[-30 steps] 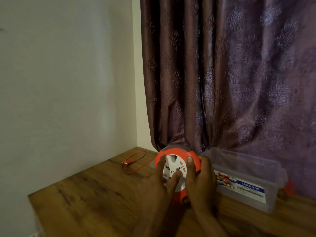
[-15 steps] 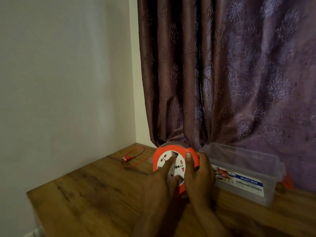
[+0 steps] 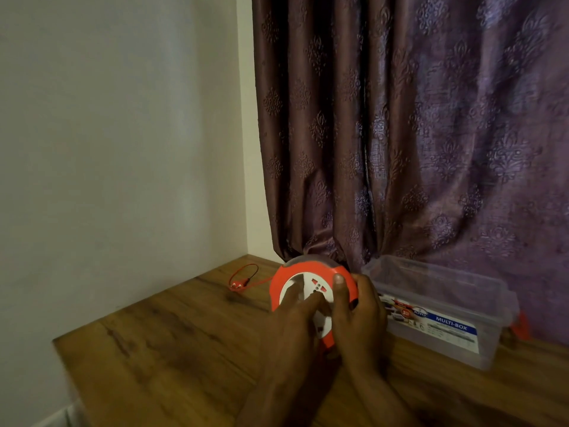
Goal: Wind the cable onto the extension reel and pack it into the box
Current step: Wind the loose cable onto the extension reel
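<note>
Hands (image 3: 358, 315) hold reel (image 3: 308, 272), cable (image 3: 246, 277) apparently partly loose beside box (image 3: 446, 303).

Count: 1 orange reel (image 3: 311, 272) at table centre, 1 red cable (image 3: 246, 277) w/ 1 plug end at its 9 o'clock, 1 clear box (image 3: 443, 306) at its 3 o'clock, 2 hands – left hand (image 3: 292, 331), right hand (image 3: 360, 318) – plus 1 wooden table (image 3: 172, 343), 1 purple curtain (image 3: 415, 127).

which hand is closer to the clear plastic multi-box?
Right. The right hand grips the orange extension reel on the side facing the clear plastic multi-box. The left hand presses the reel's white face, farther from the box.
</note>
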A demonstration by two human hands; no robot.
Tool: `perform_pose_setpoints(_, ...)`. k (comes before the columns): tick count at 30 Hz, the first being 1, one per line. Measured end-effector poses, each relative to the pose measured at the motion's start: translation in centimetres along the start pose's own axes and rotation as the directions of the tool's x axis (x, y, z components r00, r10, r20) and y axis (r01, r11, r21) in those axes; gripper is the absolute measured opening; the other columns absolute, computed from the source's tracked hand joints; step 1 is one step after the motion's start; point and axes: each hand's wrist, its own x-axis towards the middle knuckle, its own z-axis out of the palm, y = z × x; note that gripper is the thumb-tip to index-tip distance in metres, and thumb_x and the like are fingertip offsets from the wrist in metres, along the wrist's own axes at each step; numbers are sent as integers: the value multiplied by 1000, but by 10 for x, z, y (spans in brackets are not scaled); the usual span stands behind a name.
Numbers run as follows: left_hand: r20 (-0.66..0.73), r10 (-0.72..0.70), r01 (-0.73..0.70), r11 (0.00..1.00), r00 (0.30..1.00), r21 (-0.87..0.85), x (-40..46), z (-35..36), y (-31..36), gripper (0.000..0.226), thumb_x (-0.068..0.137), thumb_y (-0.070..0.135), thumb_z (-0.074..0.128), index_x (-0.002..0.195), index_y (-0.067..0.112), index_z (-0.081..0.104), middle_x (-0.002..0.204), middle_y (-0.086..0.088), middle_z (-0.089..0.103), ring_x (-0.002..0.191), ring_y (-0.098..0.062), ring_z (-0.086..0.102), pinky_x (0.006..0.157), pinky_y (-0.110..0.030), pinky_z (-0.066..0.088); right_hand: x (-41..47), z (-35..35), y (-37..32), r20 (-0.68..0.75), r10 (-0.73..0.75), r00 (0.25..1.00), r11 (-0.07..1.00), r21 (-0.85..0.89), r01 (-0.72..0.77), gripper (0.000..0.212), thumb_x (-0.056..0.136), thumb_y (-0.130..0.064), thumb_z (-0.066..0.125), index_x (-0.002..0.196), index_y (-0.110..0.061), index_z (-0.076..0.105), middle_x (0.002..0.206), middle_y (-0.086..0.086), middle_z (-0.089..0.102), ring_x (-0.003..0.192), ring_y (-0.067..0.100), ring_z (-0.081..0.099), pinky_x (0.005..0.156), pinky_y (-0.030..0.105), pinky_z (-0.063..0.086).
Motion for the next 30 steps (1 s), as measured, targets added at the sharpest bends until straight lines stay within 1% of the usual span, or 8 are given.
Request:
perform_pose_setpoints(4, 30, -5, 5, 1000, 1000, -4, 1, -1, -3, 24, 75, 29, 67, 99, 33, 64, 151, 4, 34, 135, -24, 35, 110, -39, 35, 0, 1, 2, 23, -7, 1000, 1000, 17, 7, 38, 90, -54, 43, 94, -20, 60, 86, -8, 63, 77, 1, 58, 65, 16, 45)
perform_pose_setpoints(9, -87, 21, -29, 995, 996, -100, 0, -4, -2, 21, 83, 19, 64, 102, 29, 68, 143, 2, 45, 128, -18, 43, 107, -37, 39, 1, 0, -2, 7, -5, 1000, 1000, 3, 5, 40, 87, -59, 39, 93, -25, 58, 82, -16, 59, 76, -12, 53, 61, 8, 36)
perform_pose_setpoints(11, -213, -47, 6, 981, 976, -192, -1, -4, -2, 23, 89, 28, 56, 112, 29, 62, 131, -2, 56, 113, -14, 52, 98, -35, 47, 2, -1, -3, -7, 1, 1000, 1000, 7, -1, 40, 86, -62, 34, 90, -29, 55, 80, -18, 58, 75, -11, 53, 61, 9, 35)
perform_pose_setpoints(14, -352, -211, 150, 970, 912, -193, -1, -7, -4, 46, 88, 53, 46, 119, 21, 57, 110, 2, 65, 78, 3, 54, 69, -6, 43, 4, -1, 0, -30, 19, 999, 1000, 0, -19, 46, 85, -64, 33, 90, -25, 56, 80, -12, 61, 76, -5, 56, 59, 13, 36)
perform_pose_setpoints(17, -189, -329, 297, 938, 925, -177, 2, -3, -4, 50, 92, 46, 48, 135, 22, 40, 121, 2, 60, 90, -2, 54, 70, -5, 38, 4, 0, 2, -35, 17, 999, 1000, -12, -18, 46, 85, -62, 34, 90, -22, 57, 81, -8, 63, 74, 7, 60, 59, 18, 41)
perform_pose_setpoints(20, -105, -212, 210, 977, 972, -33, -3, 1, -4, 72, 81, 72, 28, 144, 39, 17, 126, 6, 58, 96, -5, 57, 77, -13, 43, 4, 0, 3, -45, 16, 999, 1000, -15, -16, 37, 89, -55, 40, 90, -22, 57, 81, -7, 63, 75, 10, 60, 61, 19, 42)
perform_pose_setpoints(25, 129, -203, 211, 976, 971, -49, 3, 1, -4, 66, 81, 69, 28, 131, 53, -13, 149, 2, 35, 123, -15, 47, 105, -34, 40, 4, 1, 5, -27, 26, 999, 1000, -8, -26, 35, 92, -52, 46, 94, -19, 58, 85, -3, 65, 79, 14, 63, 64, 30, 51)
perform_pose_setpoints(30, 144, -205, 214, 976, 968, -46, 7, 3, -7, 72, 84, 66, 40, 135, 53, -10, 151, 5, 32, 119, -13, 50, 101, -27, 41, 4, 0, 3, -34, 29, 999, 999, -18, -30, 45, 86, -59, 38, 93, -20, 58, 82, -7, 62, 73, 0, 56, 57, 9, 34)
